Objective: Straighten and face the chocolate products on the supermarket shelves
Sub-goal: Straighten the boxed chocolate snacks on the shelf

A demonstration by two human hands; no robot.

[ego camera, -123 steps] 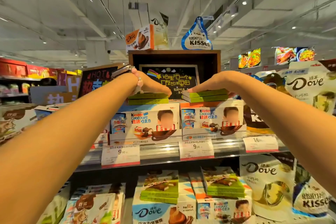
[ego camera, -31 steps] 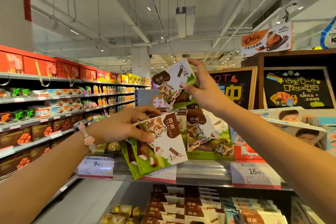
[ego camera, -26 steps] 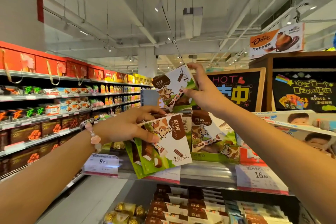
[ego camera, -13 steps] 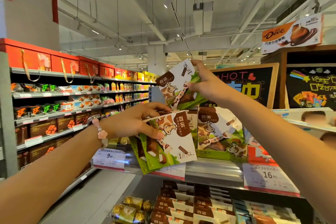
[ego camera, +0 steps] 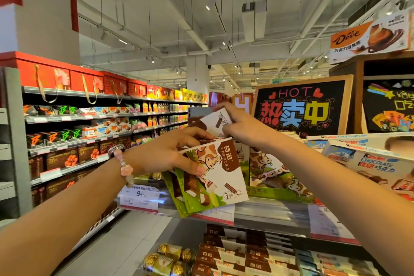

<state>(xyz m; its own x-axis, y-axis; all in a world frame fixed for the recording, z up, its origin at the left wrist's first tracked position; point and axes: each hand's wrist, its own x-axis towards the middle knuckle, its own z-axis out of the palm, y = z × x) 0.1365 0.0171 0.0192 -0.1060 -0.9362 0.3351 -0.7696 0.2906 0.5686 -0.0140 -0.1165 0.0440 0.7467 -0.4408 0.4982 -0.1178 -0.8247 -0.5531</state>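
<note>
- The left hand [ego camera: 165, 154] gripped a fanned bunch of cow-print chocolate boxes [ego camera: 210, 177], thumb pressed across the front face and fingers curled over the top edge.
- That bunch sat tilted, its lower corners hanging out past the front lip of the shelf [ego camera: 268, 213], just at 6 o'clock of the hand.
- The right hand [ego camera: 244, 127] pinched a single chocolate box [ego camera: 216, 122], fingers curled round its right edge; the box was tipped and partly hidden behind the hand.
- The single box lay at about 12 o'clock of the held bunch, close above it; whether the two touched could not be told.
- Both hands were near each other, the right at roughly 2 o'clock of the left.
- A green display tray [ego camera: 275, 192] of the same cow-print boxes stood upright on the shelf, at 3 o'clock of the held bunch and just beside it.
- Kinder boxes [ego camera: 367, 163] lay at 3 o'clock of the tray, tilted.
- A price tag [ego camera: 140, 197] reading 9.90 hung on the shelf edge at 8 o'clock of the bunch.
- A pink bead bracelet [ego camera: 125, 168] circled the left wrist.
- A chalkboard sign [ego camera: 300, 107] reading HOT stood behind, at 2 o'clock of the right hand.
- More chocolate packs [ego camera: 235, 255] filled the lower shelf at 6 o'clock.
</note>
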